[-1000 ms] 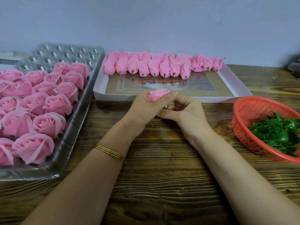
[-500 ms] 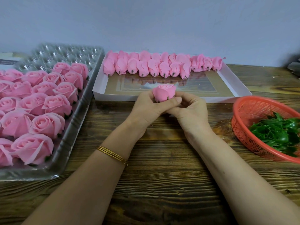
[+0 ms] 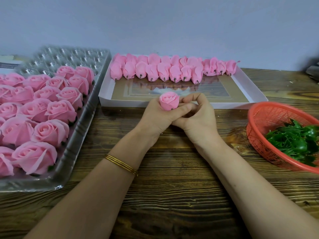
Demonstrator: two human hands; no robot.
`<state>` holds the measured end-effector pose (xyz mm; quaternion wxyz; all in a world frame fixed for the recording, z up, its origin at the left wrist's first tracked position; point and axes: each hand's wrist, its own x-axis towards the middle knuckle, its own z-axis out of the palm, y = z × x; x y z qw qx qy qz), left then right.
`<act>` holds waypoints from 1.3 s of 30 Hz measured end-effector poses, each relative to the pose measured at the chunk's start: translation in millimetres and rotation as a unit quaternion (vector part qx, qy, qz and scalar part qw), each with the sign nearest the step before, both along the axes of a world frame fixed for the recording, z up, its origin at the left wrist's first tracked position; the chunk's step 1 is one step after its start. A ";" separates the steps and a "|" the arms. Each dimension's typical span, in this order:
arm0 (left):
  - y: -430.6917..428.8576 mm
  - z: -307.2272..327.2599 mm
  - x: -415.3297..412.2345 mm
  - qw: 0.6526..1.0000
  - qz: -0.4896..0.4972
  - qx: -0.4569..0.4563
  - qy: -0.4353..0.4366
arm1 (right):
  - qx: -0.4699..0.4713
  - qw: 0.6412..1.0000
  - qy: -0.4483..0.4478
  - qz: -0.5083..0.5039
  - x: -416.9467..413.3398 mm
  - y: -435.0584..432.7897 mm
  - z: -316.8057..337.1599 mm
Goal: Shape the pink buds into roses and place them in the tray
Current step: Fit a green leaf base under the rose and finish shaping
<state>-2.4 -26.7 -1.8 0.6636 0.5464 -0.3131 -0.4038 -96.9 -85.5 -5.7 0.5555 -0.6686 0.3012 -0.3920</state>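
- Two bare forearms reach forward over a dark-grained wooden desk (image 3: pixel 172 195); thin gold bangles (image 3: pixel 120 163) circle the left wrist.
- The hands meet just in front of the white box. The left hand (image 3: pixel 155 118) grips a pink bud (image 3: pixel 169 100) with its fingers curled round the lower part and its thumb lying across the base. The bud stands upright above the fist, its petals wrapped tight.
- The right hand (image 3: pixel 198 119) presses against the left, its fingers curled and its fingertips just beside the bud's right side. Whether they pinch the bud or its stem cannot be told, as the left thumb hides that spot.
- To the left lies a clear plastic tray (image 3: pixel 76 144) whose near and middle cups are packed with opened pink roses (image 3: pixel 50 128); its far cups hold none.
- At the right edge sits a red mesh basket (image 3: pixel 269 114) holding green leaves (image 3: pixel 293 140).
- Behind the hands, a shallow white box (image 3: pixel 120 102) holds a row of unshaped buds (image 3: pixel 164 69) lying on their sides along its far wall, stems pointing towards the person.
- A plain pale wall (image 3: pixel 155 23) stands behind the desk.
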 end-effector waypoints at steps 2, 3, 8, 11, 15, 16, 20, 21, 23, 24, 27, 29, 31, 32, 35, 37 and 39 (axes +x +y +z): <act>-0.1 -0.8 0.4 1.000 -0.005 -0.004 0.004 | -0.007 1.000 0.007 0.006 -0.6 -0.9 -0.4; -0.1 -1.3 0.9 1.000 -0.007 -0.005 0.001 | -0.010 1.000 0.009 0.009 -0.8 -1.5 -0.9; -2.2 -4.7 2.4 1.000 0.009 -0.016 -0.020 | -0.016 0.999 0.023 0.018 -0.7 -0.4 -2.4; -3.1 -5.6 2.9 0.999 0.019 -0.023 -0.034 | -0.015 0.999 0.015 0.025 0.0 0.5 -1.3; -0.9 -3.7 4.4 0.999 0.018 -0.041 -0.021 | 0.002 0.998 -0.002 0.056 1.8 0.1 -1.4; -0.2 -2.9 5.1 0.999 0.025 -0.042 -0.015 | 0.006 0.998 -0.004 0.061 2.1 0.2 -1.1; -0.9 -3.7 5.8 0.995 0.066 -0.061 -0.041 | 0.019 0.998 -0.016 0.050 1.3 2.5 3.9; -1.3 -3.8 5.2 0.994 0.070 -0.065 -0.056 | 0.027 0.998 -0.022 0.044 0.8 3.5 6.0; -2.0 -3.9 4.0 0.992 0.075 -0.069 -0.077 | 0.046 0.998 -0.042 0.027 -0.7 4.1 9.8; -2.3 -3.9 4.4 0.991 0.080 -0.065 -0.082 | 0.055 0.997 -0.053 0.019 -1.6 3.7 11.5; -2.6 -4.2 5.8 0.991 0.082 -0.041 -0.103 | 0.067 0.996 -0.067 0.003 -3.7 3.2 15.4; -1.9 -4.3 5.2 0.989 0.074 -0.031 -0.125 | 0.063 0.996 -0.069 0.000 -3.8 4.1 16.6; -0.7 -3.6 3.8 0.987 0.073 -0.025 -0.144 | 0.063 0.995 -0.080 0.000 -2.9 5.0 17.2; -0.1 -3.2 2.9 0.987 0.070 -0.024 -0.143 | 0.064 0.994 -0.087 0.001 -2.3 5.1 17.2; 1.5 -1.7 1.2 0.989 0.066 -0.011 -0.135 | 0.064 0.993 -0.100 0.007 -1.2 4.9 16.8; 1.3 -3.1 1.5 0.988 0.059 0.002 -0.140 | 0.053 0.993 -0.101 0.009 -1.0 5.6 16.7; 0.9 -3.1 0.9 0.987 0.043 0.011 -0.152 | 0.043 0.994 -0.101 0.012 0.3 7.0 16.0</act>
